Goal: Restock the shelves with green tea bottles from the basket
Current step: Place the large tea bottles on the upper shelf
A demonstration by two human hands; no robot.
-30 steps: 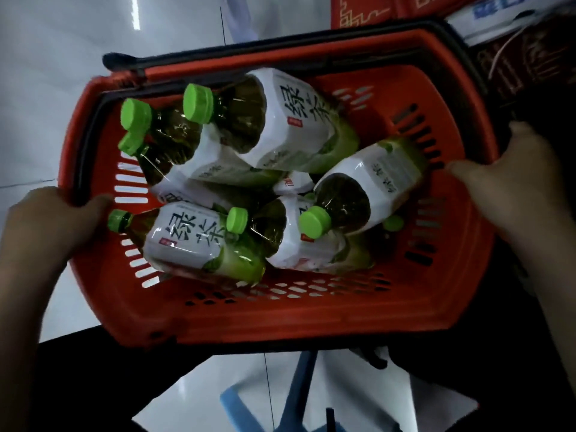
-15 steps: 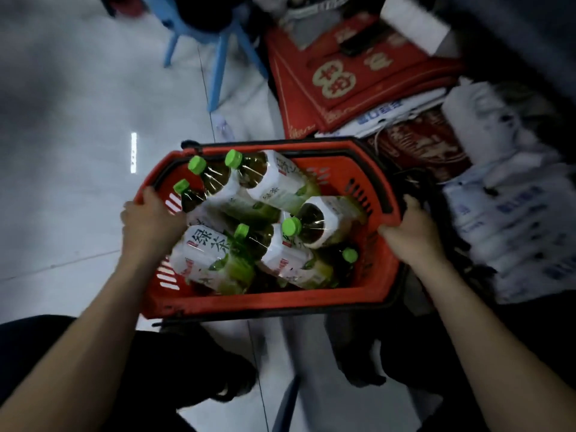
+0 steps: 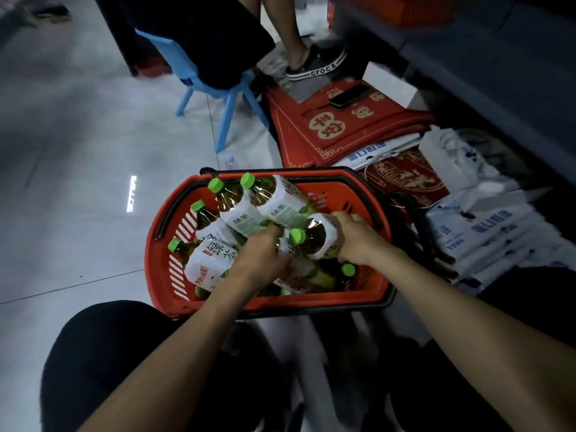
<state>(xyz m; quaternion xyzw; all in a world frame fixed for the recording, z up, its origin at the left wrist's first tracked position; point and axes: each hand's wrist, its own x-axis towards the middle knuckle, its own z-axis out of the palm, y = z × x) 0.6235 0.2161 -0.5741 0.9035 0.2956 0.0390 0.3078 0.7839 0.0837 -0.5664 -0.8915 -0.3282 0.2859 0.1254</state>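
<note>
Red basket [image 3: 255, 302], black-trimmed; green-capped bottles [image 3: 282, 210], white-labelled; blue chair [image 3: 229, 98]; red mats [image 3: 339, 126], gold-patterned; grey floor [image 3: 78, 151].

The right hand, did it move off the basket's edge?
Yes. The right hand left the right rim of the basket and moved inward, leftward; it now grips a green tea bottle lying inside.

I can read 绿茶 on the white labels of the green tea bottles [image 3: 215, 255], and "crocs" on a dark shoe's [image 3: 318, 65] strap.
</note>
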